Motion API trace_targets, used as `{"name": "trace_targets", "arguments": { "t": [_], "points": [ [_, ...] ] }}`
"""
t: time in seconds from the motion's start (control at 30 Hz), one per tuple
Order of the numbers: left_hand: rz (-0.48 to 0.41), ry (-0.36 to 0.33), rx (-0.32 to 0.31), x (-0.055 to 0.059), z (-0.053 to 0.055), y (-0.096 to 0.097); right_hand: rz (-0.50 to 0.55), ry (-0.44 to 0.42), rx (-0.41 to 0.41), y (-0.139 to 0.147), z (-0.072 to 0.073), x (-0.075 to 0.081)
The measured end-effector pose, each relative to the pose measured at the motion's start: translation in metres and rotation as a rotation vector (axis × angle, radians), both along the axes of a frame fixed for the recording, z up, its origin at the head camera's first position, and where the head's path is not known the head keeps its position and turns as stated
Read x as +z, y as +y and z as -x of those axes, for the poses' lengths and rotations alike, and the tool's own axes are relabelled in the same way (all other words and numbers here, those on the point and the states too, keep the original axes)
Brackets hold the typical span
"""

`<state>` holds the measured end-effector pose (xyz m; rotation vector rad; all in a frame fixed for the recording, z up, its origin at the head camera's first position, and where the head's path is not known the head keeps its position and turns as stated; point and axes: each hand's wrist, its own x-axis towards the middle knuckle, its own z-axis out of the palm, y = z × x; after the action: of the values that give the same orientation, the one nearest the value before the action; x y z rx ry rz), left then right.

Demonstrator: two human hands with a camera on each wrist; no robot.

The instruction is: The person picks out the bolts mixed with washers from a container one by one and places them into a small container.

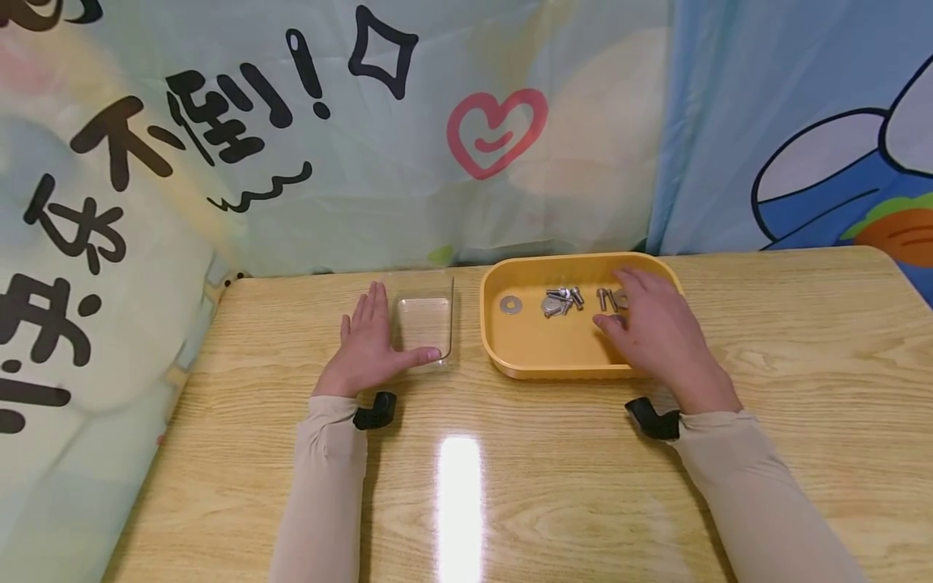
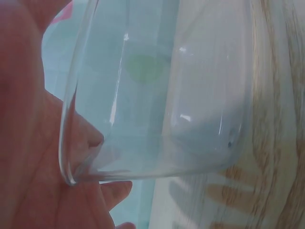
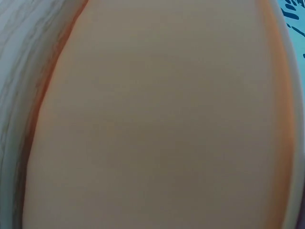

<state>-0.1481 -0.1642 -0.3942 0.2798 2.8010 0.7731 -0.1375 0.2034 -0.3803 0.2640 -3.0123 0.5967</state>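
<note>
Table (image 1: 568, 478) wood-grained under yellow tray (image 1: 539, 344); printed cloth (image 1: 583, 162) behind.

A table (image 1: 568, 486) with 1 box (image 1: 424, 324) and 1 tray (image 1: 543, 346) on it.
The top is pale, grained wood, its far right corner rounded. The clear box and the yellow tray stand side by side near the far edge, the box on the left, a narrow strip of wood between the 2. The tray is the wider, its long sides running left to right. 1 bright streak of glare (image 1: 459, 510) lies nearer the front.
</note>
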Motion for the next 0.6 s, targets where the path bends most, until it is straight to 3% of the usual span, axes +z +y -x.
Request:
{"name": "trace_targets", "arguments": {
  "t": [0.3, 0.6],
  "points": [
    [-0.007, -0.019, 0.003, -0.001, 0.001, -0.001, -0.035, -0.034, 0.044, -0.003, 0.008, -0.002],
    [-0.018, -0.016, 0.004, -0.001, 0.002, 0.0, -0.073, -0.097, 0.03, -0.005, 0.018, -0.007]
  ]
}}
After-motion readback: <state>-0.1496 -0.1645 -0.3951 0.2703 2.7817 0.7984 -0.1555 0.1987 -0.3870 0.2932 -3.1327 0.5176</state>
